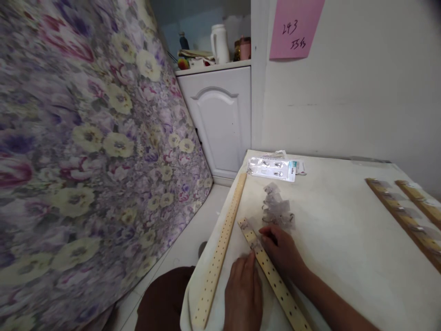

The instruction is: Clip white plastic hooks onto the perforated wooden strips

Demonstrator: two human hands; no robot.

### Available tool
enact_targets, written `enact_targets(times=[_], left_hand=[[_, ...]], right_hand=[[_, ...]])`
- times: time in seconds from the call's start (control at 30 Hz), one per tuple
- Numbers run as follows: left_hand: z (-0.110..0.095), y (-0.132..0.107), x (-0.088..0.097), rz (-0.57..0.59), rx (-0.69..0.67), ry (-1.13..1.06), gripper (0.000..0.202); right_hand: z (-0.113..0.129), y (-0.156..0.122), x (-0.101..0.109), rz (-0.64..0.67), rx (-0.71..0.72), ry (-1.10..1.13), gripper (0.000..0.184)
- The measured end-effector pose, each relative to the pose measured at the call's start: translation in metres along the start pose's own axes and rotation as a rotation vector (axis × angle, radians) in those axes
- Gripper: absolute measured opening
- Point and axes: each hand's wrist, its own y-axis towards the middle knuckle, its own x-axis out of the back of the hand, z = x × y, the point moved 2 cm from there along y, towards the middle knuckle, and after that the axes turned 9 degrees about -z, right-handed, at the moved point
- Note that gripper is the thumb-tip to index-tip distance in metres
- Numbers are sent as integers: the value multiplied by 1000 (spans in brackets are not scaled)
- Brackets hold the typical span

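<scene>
My left hand [244, 292] lies flat on the white table [337, 216], its fingertips touching the left side of a perforated wooden strip [275, 278] that runs diagonally. My right hand [284, 253] rests on the strip's other side, fingers curled and pressed at its upper part near a small clear clip. A pile of clear plastic clips [277, 209] sits just beyond my right hand. A second, longer perforated strip [220, 250] lies along the table's left edge.
A blister pack of small hooks [274, 168] lies at the table's far edge. Two more strips with clips [406, 218] lie at the right. A flowered mattress [86, 151] leans at the left; a white cabinet [220, 115] stands behind.
</scene>
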Motion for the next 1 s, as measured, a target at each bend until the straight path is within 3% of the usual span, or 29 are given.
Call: enact_targets(times=[0.67,1.0], left_hand=[[-1,-1,1,44,-2,69,42],[-1,-3,-2,-5,-56,141,39]], right_hand=[[8,-1,1,7,12,-12,17],[6,-1,0,2,7,-5,17]])
